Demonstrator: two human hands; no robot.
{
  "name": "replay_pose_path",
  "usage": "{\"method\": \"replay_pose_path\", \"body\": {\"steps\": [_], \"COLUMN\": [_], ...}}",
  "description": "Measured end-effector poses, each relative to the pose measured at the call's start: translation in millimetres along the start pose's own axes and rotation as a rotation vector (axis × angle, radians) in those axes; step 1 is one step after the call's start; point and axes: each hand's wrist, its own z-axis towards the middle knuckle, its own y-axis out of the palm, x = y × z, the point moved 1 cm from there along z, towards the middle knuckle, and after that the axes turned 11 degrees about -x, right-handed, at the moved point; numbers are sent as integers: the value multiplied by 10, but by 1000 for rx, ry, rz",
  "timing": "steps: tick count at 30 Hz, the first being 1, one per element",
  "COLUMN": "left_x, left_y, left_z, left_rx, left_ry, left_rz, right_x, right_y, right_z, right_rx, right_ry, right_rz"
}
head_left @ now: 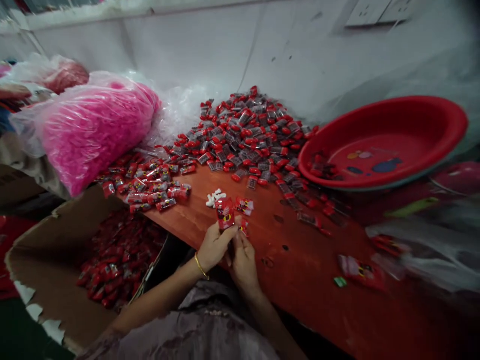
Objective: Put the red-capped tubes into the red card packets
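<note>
My left hand (213, 246), with a gold bracelet on its wrist, pinches a small red printed plastic packet (225, 214) upright above the table's near edge. Close against it, my right hand (243, 261) has its fingers closed at the packet's lower right edge; what they grip is hidden. Just beyond the fingers lie more small printed sachets (244, 205). Little white pieces (215, 198) form a small heap behind the held packet.
A big pile of small clear containers with red lids (247, 135) stands against the wall. Filled red packets (153, 187) lie at left, above a cardboard box (48, 245) of red packets. A bag of pink pieces (99, 125) and a tilted red basin (420, 130) flank the pile.
</note>
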Motion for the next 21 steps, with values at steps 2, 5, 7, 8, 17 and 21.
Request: {"method": "replay_pose_path", "body": {"steps": [2, 5, 7, 8, 17, 21], "left_x": [8, 0, -13, -20, -100, -73], "left_y": [-24, -81, -109, -114, -59, -71], "left_z": [-55, -89, -95, -99, -255, -240], "left_rx": [-18, -29, -9, 13, 14, -102], "left_ry": [15, 23, 23, 44, 21, 3], "left_rz": [-62, -152, -110, -68, 105, -76], "right_x": [-12, -32, -27, -17, 32, -107], "right_y": [3, 27, 42, 47, 100, 74], "right_z": [-43, -102, -142, -163, -232, -180], "right_rx": [-47, -100, -100, -82, -59, -179], "right_ry": [-18, -28, -41, -57, 77, 146], "right_rz": [-36, -114, -214, -269, 75, 309]}}
